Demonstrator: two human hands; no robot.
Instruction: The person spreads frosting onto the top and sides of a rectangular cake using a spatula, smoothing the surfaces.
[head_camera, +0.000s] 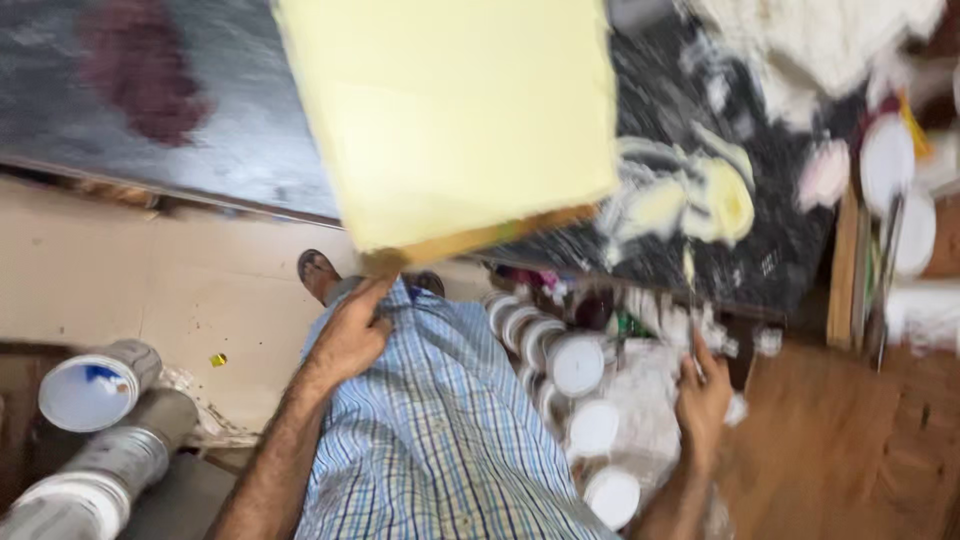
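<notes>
A large pale-yellow square slab (450, 110) on a brown board lies on a dark stone counter (230, 130), its near corner hanging over the counter's edge. My left hand (350, 335) reaches up to that corner, fingers curled on the board's tip. My right hand (703, 400) is lower right, closed around a thin blade-like tool (692, 300) that points up toward yellow-white cream smears (700, 195) on the counter. The picture is blurred, so the tool's shape is unclear. My blue checked shirt (440, 430) fills the lower middle.
Several white-lidded tubs (577, 365) are stacked under the counter between my hands. Grey buckets (90, 390) lie at the lower left on a beige floor. A white creamy heap (820, 40) and white lids (885, 160) sit at the upper right. A dark red stain (140, 70) marks the counter's left.
</notes>
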